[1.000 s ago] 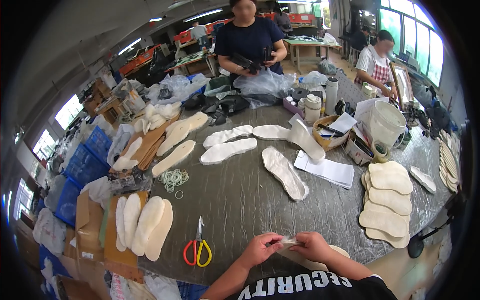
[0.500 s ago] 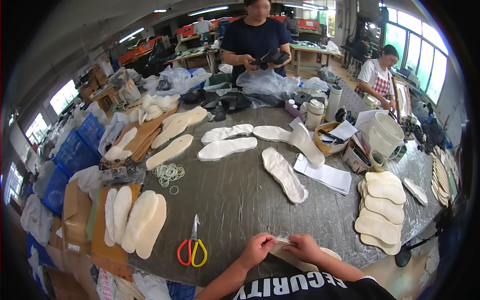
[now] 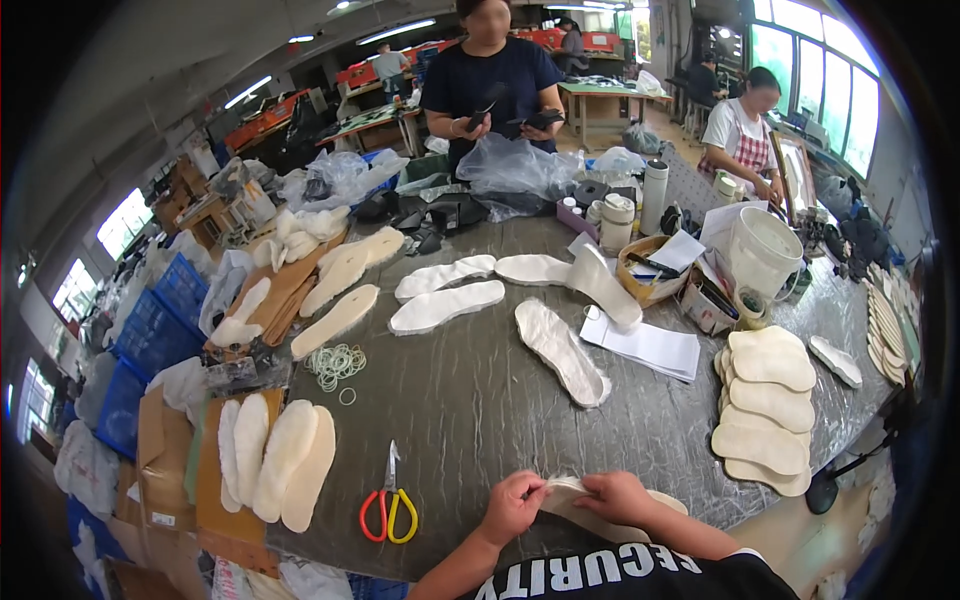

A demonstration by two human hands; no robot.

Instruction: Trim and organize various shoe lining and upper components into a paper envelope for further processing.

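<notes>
Pinching an insole [image 3: 585,517] btwn both hands, at the near edge of the table [image 3: 450,410]. L hand [image 3: 512,505]: thumb + fingers closed at the tip, by the white fluff [image 3: 563,481]. R hand [image 3: 617,497]: fingers closed on the rim just beside; can't tell the exact grip underneath, it's hidden. Prob v. light, soft + bendy, fleece maybe a bit slippery; fluff could shed. Best hold: firm base at the rim, not loose fuzz. Scissors [image 3: 389,505] lie L of the hands, untouched.
</notes>
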